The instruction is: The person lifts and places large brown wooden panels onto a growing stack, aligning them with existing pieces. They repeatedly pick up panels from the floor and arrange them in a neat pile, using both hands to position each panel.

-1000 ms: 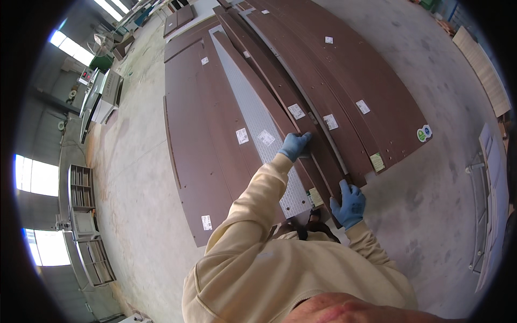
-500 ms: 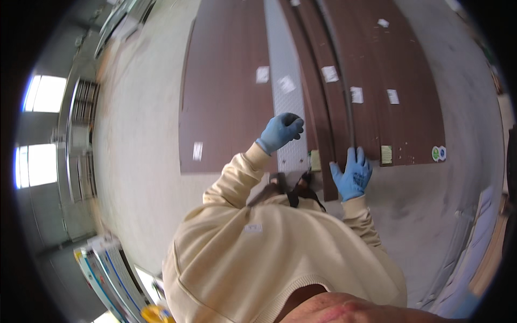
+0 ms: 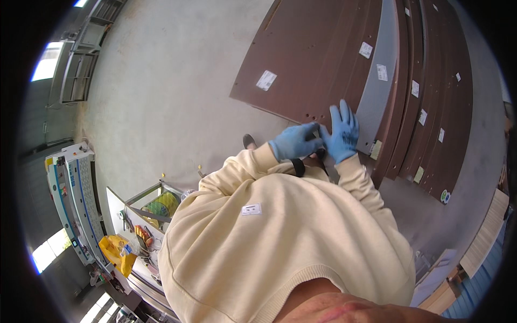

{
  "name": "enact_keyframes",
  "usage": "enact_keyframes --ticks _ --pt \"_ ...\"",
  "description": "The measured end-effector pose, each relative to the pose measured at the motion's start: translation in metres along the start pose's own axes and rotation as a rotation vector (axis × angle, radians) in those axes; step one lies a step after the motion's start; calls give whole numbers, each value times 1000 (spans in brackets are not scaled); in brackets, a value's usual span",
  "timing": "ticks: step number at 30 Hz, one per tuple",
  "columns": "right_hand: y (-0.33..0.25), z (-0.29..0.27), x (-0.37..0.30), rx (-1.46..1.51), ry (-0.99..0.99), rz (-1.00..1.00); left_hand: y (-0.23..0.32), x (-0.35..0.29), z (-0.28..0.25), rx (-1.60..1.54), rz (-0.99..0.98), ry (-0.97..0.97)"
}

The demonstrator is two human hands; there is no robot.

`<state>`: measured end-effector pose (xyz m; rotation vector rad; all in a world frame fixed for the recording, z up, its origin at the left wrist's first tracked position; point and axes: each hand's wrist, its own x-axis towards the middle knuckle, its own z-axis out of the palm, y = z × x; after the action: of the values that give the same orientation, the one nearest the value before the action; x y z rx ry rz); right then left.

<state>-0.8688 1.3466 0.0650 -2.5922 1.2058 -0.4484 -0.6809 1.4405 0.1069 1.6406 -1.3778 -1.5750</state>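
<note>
My left hand [image 3: 295, 142], in a blue glove, is closed in front of my waist. Its fingers curl together; whatever they may hold is too small or hidden to make out. Close beside it, my right hand [image 3: 343, 133], also gloved in blue, has its fingers stretched out, and its thumb lies near the left fingertips. Both hands are by the near edge of a dark brown panel [image 3: 307, 59] with small holes and white labels. To the right of that panel lies a grey strip [image 3: 375, 97], with long brown boards [image 3: 401, 116] beyond it.
A wide brown panel [image 3: 449, 102] lies at the far right. Bare concrete floor [image 3: 161, 70] stretches to the left. A white-topped cart [image 3: 142, 229] with tools, gloves and a yellow bag [image 3: 116, 253] stands behind on the left. Metal racks [image 3: 81, 70] are along the far left.
The view has turned left, bringing the cart into sight. My right hand has left the brown board's edge and come next to my left hand, which stays closed.
</note>
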Motion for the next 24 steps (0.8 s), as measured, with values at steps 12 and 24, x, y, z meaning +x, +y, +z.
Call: enact_keyframes --ticks 12,24 --pt "-203 115 110 -100 -13 -163 -203 -152 -217 -58 -168 191" --pt "-238 156 164 -229 -143 -313 -207 -136 -327 -83 28 126"
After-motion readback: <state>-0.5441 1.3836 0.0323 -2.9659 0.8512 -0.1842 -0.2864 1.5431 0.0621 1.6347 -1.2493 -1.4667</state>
